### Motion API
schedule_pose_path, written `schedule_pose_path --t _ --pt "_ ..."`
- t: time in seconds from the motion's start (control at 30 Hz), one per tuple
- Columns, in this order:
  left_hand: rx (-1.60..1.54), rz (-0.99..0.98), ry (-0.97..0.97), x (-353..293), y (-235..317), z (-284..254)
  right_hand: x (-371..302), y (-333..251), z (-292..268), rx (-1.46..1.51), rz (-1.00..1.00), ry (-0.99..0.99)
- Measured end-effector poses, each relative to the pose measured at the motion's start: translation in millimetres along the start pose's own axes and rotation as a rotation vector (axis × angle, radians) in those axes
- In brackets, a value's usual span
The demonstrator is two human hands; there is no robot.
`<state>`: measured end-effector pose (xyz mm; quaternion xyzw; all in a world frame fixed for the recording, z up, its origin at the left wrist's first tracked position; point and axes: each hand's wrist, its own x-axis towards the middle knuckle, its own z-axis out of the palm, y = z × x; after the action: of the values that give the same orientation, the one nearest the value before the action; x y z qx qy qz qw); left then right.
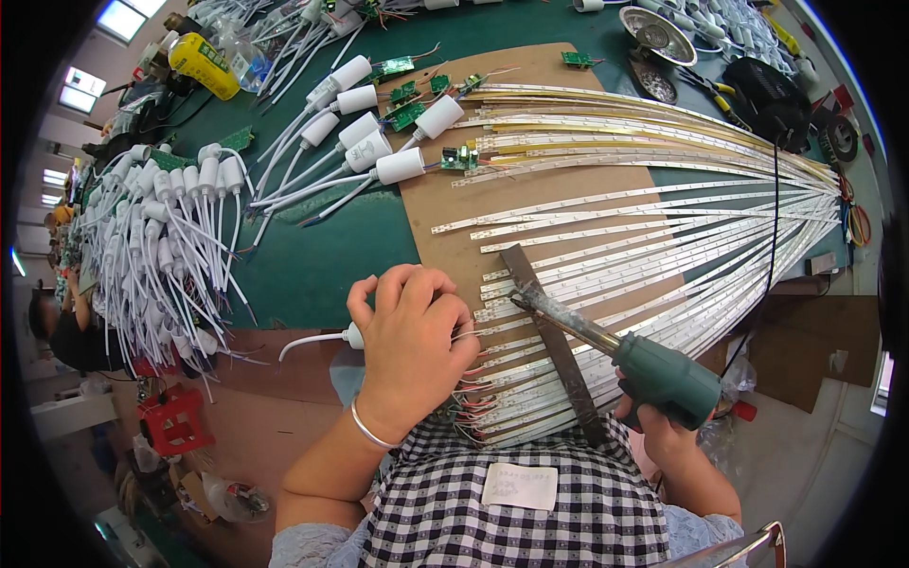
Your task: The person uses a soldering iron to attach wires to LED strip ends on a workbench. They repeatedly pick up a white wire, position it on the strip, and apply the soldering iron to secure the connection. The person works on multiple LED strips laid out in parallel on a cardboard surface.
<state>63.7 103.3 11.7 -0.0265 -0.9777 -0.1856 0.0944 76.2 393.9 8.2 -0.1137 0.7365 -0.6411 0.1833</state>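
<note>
My left hand (412, 331) curls over a white plastic cylinder (353, 336), grip unclear; my right hand (665, 434) grips a green-bodied soldering iron (668, 379), whose tip, left of it, needs steadying.

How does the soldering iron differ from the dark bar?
The soldering iron has a thick green handle and a thinner metal shaft; the dark bar is plain and roughly even in width. The soldering iron is held in the right hand; the dark bar lies across the white strips. Both are long and slant toward the picture's lower right.
</note>
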Motion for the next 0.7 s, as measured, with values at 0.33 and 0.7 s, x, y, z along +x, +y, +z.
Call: schedule_pose_path --t 0.33,0.7 --pt "-0.223 0.054 -0.090 3 -9 -11 -2 -1 0 0.010 0.025 0.000" --pt "-0.151 0.100 0.021 1 -11 5 -2 4 -2 -0.045 0.021 -0.061"
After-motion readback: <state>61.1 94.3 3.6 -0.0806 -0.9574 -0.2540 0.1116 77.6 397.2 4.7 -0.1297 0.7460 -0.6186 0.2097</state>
